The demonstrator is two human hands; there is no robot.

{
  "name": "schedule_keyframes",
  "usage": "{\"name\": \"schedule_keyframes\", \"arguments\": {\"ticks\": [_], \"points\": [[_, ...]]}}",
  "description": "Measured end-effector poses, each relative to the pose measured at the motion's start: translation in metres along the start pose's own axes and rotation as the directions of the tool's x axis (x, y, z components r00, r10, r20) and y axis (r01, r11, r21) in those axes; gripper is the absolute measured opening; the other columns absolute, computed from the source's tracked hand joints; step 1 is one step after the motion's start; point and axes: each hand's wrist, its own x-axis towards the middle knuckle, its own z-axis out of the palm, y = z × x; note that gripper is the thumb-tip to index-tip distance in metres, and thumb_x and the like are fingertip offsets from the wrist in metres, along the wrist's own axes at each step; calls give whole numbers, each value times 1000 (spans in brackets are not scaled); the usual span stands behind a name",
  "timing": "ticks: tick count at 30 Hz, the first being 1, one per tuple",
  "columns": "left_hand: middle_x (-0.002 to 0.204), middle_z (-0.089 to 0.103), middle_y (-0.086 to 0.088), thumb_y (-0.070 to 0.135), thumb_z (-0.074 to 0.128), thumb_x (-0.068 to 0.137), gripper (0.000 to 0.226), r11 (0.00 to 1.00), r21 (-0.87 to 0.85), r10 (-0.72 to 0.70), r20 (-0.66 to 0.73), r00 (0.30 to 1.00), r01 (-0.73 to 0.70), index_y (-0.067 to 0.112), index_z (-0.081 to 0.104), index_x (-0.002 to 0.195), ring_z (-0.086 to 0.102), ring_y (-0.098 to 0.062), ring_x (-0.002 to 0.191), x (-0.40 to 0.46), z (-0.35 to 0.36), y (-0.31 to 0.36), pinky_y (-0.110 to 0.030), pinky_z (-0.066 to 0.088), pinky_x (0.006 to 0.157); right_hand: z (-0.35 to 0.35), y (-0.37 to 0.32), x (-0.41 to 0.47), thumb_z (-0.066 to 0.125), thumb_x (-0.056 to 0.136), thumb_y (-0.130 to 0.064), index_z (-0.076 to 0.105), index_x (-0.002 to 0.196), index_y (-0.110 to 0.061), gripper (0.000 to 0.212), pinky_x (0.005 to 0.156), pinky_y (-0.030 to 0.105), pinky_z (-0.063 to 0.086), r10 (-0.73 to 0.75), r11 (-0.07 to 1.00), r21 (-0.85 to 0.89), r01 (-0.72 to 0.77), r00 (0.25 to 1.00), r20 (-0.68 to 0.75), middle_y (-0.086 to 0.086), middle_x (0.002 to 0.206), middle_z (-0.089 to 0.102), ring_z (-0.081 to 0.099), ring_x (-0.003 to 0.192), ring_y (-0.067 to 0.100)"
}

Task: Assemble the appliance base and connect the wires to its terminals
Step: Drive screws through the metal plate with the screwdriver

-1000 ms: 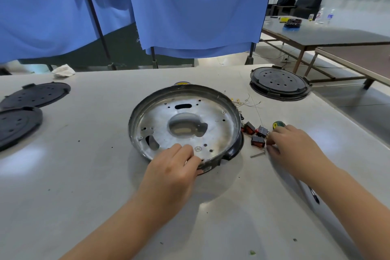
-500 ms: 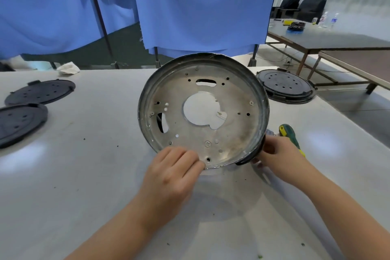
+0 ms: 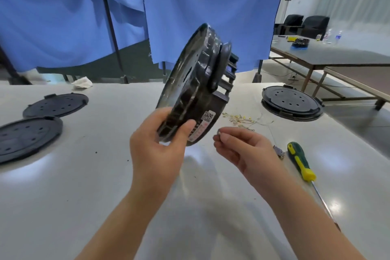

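Observation:
My left hand (image 3: 157,150) grips the lower rim of the round appliance base (image 3: 196,88) and holds it upright above the table, edge-on to me, its dark plastic underside with a label facing right. My right hand (image 3: 242,150) hovers just right of the base and pinches a small metal part (image 3: 218,133) between thumb and fingertips. A bunch of thin wires with yellow terminals (image 3: 240,119) lies on the white table behind my right hand.
A green-and-yellow screwdriver (image 3: 300,164) and a small connector (image 3: 278,152) lie to the right. Two black round covers (image 3: 27,135) sit at the left, another black base (image 3: 292,101) at the back right. Blue curtains hang behind the table.
The base went from lying flat on the table to lifted and turned edge-on, its metal face now away to the left. My right hand left the small parts and now pinches one.

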Motion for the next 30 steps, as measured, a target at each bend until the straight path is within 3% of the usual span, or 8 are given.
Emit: {"name": "schedule_keyframes", "arguments": {"ticks": [3,7,17,22,25,27,30], "points": [[77,73,13,10,78,79,29,976,-139,-168,-12,986,165,38,71,78,69,-2,70,4,-3,1,-12,52,65,19,-3,-5,74,68,-18,78,86,-11,20,72,23,56,-75,997,11,75,996,38,13,86,74,71,77,19],[76,74,2,12,78,79,16,935,-202,-293,26,956,292,28,74,80,69,-12,67,3,-5,-2,-20,54,60,27,-2,-9,71,70,-21,78,83,-13,17,72,24,56,-122,992,-22,122,993,-2,9,81,73,70,74,15],[73,74,2,5,74,80,12,889,-255,-375,71,924,380,15,71,85,69,-8,64,-5,1,1,-17,52,57,26,5,-9,72,70,-26,76,79,-18,13,73,25,56,-121,991,-65,117,991,-61,7,83,74,69,76,13],[76,75,1,4,75,80,17,901,-235,-361,61,930,365,20,72,83,72,-12,69,-9,3,-2,-20,56,60,26,7,-10,74,68,-26,75,80,-13,17,73,24,55,-72,997,-1,72,994,-78,9,85,73,69,78,14],[78,74,7,6,76,81,20,941,-131,-309,41,950,312,26,71,84,71,-8,73,-13,5,-7,-17,55,64,26,10,-12,74,74,-21,78,79,-12,11,75,24,57,-18,1000,-17,16,988,-152,7,86,75,70,78,13],[78,72,9,8,77,82,21,976,10,-219,31,975,219,27,69,84,70,-8,76,-16,6,-12,-19,56,67,26,13,-15,72,81,-14,79,79,-12,7,76,26,59,70,998,8,-69,977,-203,7,88,75,71,81,13],[80,67,14,6,75,82,16,976,219,-4,64,998,-10,20,68,87,65,-14,81,-20,6,-19,-41,55,76,24,13,-18,70,82,-12,79,84,-9,9,72,28,59,243,962,165,-218,958,-154,7,99,75,70,91,16]]}}
